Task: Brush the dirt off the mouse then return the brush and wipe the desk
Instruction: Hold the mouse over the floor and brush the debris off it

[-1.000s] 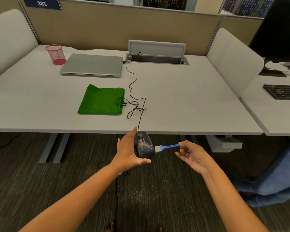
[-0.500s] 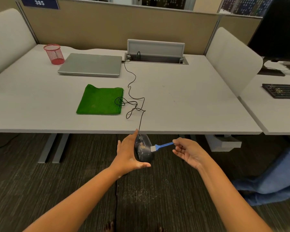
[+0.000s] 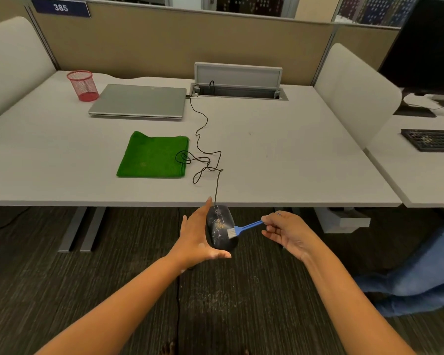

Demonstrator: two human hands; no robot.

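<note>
Brushing is the step in hand: the left hand (image 3: 198,237) grips the black corded mouse (image 3: 219,228) off the grey desk (image 3: 292,155) edge, above the carpet, while the right hand (image 3: 287,230) pinches the small blue-handled brush (image 3: 241,228), bristles on its speckled shell, so next likely comes sweeping off the remaining tan grit.

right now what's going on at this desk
A person is cleaning a black wired mouse. The left hand holds it out past the grey desk's front edge, over the carpet, while the right hand pinches a small blue brush against it. Specks of dirt still show. The folded green cloth lies unused.
</note>
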